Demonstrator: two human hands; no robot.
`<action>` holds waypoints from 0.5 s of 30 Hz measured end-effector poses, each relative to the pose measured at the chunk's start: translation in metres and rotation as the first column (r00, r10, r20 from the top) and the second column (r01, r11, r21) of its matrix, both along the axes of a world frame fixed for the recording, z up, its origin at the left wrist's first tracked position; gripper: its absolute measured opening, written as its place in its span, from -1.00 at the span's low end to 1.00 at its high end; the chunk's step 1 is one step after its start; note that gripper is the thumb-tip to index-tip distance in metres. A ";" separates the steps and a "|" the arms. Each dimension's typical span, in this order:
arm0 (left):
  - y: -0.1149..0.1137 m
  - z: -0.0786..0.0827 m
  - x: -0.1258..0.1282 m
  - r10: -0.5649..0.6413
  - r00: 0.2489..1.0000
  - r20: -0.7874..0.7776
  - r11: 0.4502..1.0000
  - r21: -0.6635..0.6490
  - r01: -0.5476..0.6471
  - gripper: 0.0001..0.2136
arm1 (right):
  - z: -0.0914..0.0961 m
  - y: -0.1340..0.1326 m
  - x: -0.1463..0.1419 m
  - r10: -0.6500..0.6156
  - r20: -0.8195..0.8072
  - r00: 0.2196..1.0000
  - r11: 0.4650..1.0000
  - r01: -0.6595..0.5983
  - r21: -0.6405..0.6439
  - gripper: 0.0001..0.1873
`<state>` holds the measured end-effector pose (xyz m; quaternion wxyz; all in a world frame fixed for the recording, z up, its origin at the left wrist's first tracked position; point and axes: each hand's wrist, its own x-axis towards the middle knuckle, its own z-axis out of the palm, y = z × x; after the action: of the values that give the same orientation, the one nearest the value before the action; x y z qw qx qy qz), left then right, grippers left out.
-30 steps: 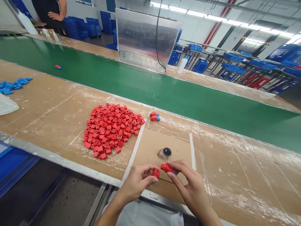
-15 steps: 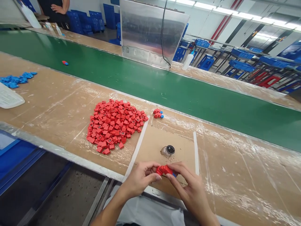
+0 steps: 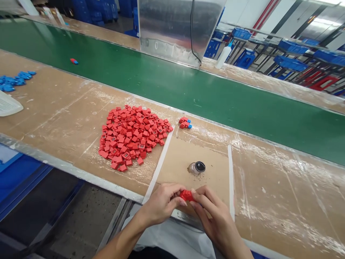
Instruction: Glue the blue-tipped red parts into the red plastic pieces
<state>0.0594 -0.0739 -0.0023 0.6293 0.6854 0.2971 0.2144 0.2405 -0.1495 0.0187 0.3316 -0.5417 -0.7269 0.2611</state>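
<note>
Both my hands meet at the near edge of the bench, pinching one small red plastic part (image 3: 186,195) between them. My left hand (image 3: 162,203) grips its left end with thumb and fingers closed. My right hand (image 3: 212,216) closes on its right end from the other side. A heap of small red square parts (image 3: 132,136) lies on the bench to the left, beyond my hands. A small round jar with a dark lid (image 3: 197,167) stands just past my fingers.
A few red and blue assembled pieces (image 3: 185,123) lie by the green conveyor belt (image 3: 188,93). One red-blue piece (image 3: 73,61) rides on the belt far left. Blue parts (image 3: 14,79) and a white tray (image 3: 8,106) sit at the left. A metal box (image 3: 175,28) stands behind the belt.
My two hands have come together: the red piece in my left hand and the one in my right now meet as one. The view has tilted downward.
</note>
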 end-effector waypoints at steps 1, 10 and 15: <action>0.000 0.000 0.000 0.000 1.000 0.004 1.000 0.017 0.000 -0.85 | 0.001 0.000 0.000 0.004 -0.005 1.000 1.000 -0.004 -0.009 -0.83; 0.000 -0.004 0.002 0.056 0.998 0.001 0.975 -0.215 -0.055 -0.73 | -0.013 0.004 0.002 -0.093 -0.152 0.984 0.995 0.098 0.027 -0.84; -0.001 -0.004 0.005 0.102 0.993 -0.061 0.967 -0.228 -0.113 -0.65 | -0.031 -0.002 -0.008 -0.261 -0.308 0.915 0.962 0.272 -0.007 -0.77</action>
<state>0.0643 -0.0750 -0.0065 0.6846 0.5956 0.3721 0.1952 0.2321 -0.1519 -0.0122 0.4822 -0.5827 -0.5907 0.2810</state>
